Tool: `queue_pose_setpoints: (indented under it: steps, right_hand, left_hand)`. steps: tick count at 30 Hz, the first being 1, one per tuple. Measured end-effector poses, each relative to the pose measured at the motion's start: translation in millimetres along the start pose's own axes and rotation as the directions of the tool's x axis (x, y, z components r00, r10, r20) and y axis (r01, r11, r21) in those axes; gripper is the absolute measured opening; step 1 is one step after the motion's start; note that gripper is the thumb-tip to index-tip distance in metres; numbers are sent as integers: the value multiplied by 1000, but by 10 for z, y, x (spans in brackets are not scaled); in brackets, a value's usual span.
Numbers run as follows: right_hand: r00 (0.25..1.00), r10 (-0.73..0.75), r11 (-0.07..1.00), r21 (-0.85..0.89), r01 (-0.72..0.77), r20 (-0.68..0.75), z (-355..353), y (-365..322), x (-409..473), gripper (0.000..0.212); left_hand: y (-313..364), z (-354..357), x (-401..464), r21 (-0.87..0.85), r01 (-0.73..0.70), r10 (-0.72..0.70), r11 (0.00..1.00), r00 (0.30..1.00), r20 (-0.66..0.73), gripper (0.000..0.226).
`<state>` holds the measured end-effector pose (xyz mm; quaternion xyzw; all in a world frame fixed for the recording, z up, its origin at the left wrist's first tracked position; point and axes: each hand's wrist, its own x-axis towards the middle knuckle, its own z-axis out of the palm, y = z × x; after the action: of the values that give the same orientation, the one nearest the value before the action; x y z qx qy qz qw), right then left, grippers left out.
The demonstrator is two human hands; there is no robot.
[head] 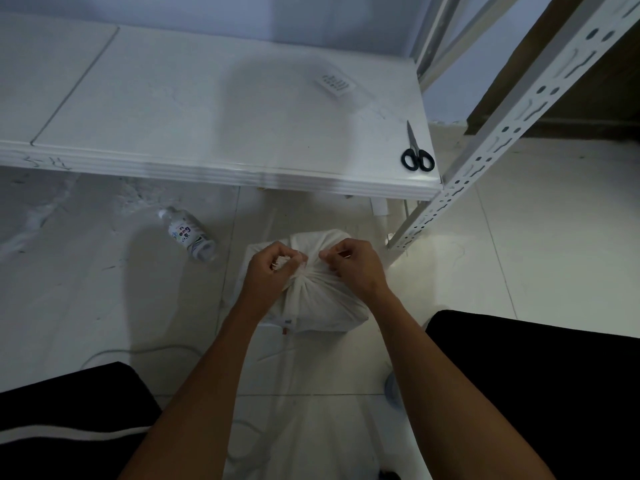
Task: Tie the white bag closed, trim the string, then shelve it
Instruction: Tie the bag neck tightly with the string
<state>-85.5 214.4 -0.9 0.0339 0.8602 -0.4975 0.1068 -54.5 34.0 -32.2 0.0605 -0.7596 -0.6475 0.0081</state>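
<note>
A pale tiled floor (540,244) is filling the lower frame, dimly lit. A low white table (214,109) is spanning the upper left, and a perforated metal shelving upright (512,133) is slanting down the upper right.

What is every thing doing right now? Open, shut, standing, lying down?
White bag: on the floor, neck gathered shut.
String: around the neck, ends pinched.
Left hand: closed on the string.
Right hand: closed on the string.
Scissors: shut, lying on the table.
Bottle: lying down, capped.
</note>
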Motion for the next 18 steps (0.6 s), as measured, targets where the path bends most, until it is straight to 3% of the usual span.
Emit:
queue_pose_setpoints:
  steps: [6, 12, 15, 18]
  right_hand:
    - [1000, 2, 1000, -3, -2, -3, 11, 14, 20, 14]
    - [999, 19, 1000, -6, -19, -31, 42, 34, 38, 18]
    - [999, 26, 1000, 15, -25, -39, 43, 26, 65, 17]
    - [999, -19, 999, 42, 21, -42, 20, -11, 86, 18]
  left_hand:
    - [58, 14, 42, -62, 14, -10, 998, 997, 77, 11]
    - [63, 24, 51, -14, 23, -21, 1000, 996, 87, 14]
    - [26, 30, 58, 48, 49, -55, 998, 991, 122, 11]
    - [-20, 45, 54, 167, -20, 5, 986, 996, 87, 9]
